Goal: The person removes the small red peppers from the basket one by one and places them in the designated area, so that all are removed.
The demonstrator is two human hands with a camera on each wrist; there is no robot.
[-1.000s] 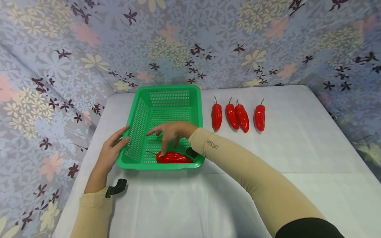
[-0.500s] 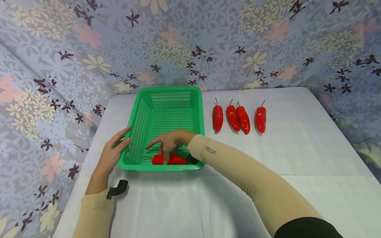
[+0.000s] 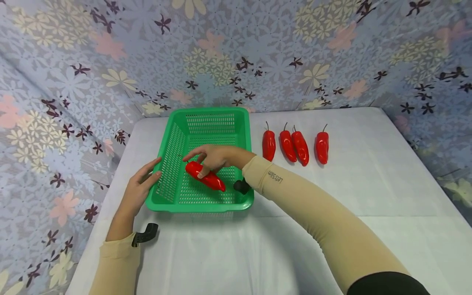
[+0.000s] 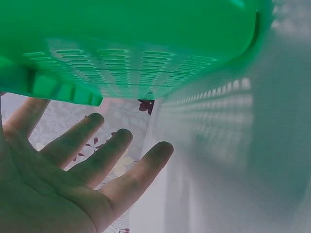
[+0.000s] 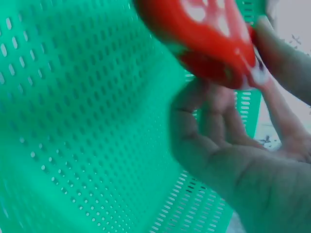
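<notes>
A glossy red chili pepper is tilted over the floor of the green perforated basket, its stem end toward the far left. My right hand grips it from above between thumb and fingers. In the right wrist view the pepper looks lifted above the basket floor, with curled fingers under it. My left hand rests at the basket's left rim with its fingers extended. The left wrist view shows those straight fingers below and beside the basket's outer wall.
Several more red chili peppers lie in a loose row on the white-covered table, right of the basket. Flowered cloth hangs behind and at both sides. A black wrist mount projects from the left wrist.
My right hand has taken hold of the chili pepper, which lay along the basket's near side, and raised it toward the basket's middle, turning it aslant. My left hand stays at the rim.
</notes>
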